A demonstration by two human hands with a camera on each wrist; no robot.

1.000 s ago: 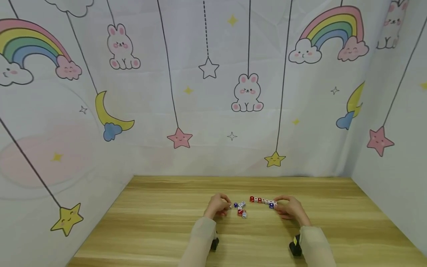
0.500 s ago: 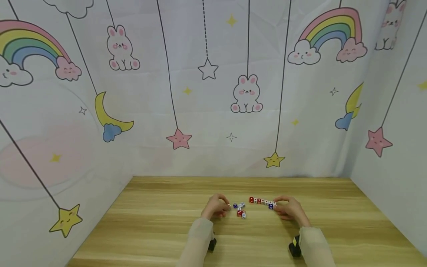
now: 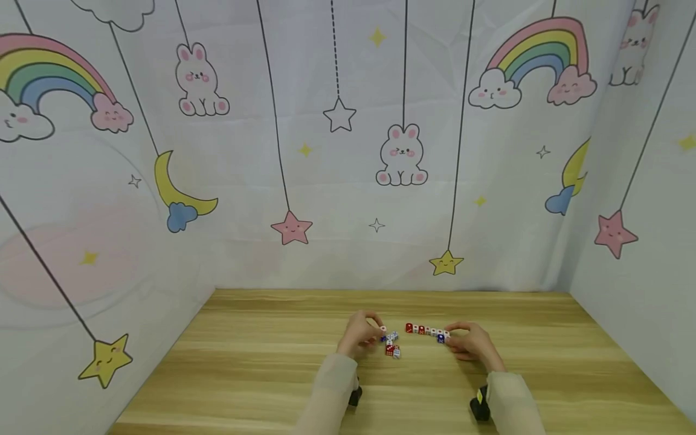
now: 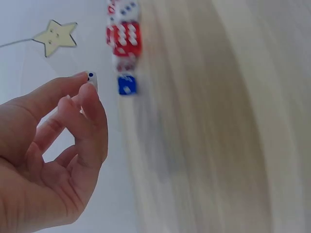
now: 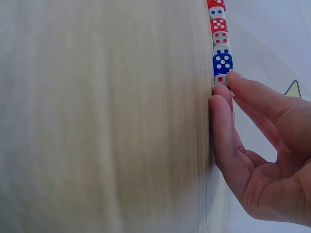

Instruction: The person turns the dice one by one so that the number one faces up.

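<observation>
— Since half a second ago, the left hand [image 3: 360, 332] is rising and shifting toward the loose dice, bringing a white die [image 4: 92, 76] along. Are its fingers spreading?

— No, the fingertips are pinching that die, holding it up over the loose dice and well apart from the right hand [image 3: 472, 341].

— And what is the right hand doing?

— It's staying put, pinching the white end die [image 5: 221, 79] of the dice row [image 3: 428, 331]. Just past its fingertips, a blue row die [image 5: 223, 63] is sitting.

— Which dice are lying near the left hand?

— Just beyond its fingertips, a loose blue die [image 4: 127, 85]; a bit closer to the person, a loose red die [image 3: 389, 350] is touching or nearly touching a loose white die [image 3: 396, 354].

— Which step are you seeing?

— I'm judging it a carrying step, with the right hand steadying the row's end. Next seems to be calling for clearing the loose dice without knocking them, keeping the pinch light.

— What's lying farther out?

— Wood-grain tabletop [image 3: 261, 362] is spreading around both hands, and a cartoon-printed backdrop [image 3: 342, 260] is hanging beyond them.
</observation>
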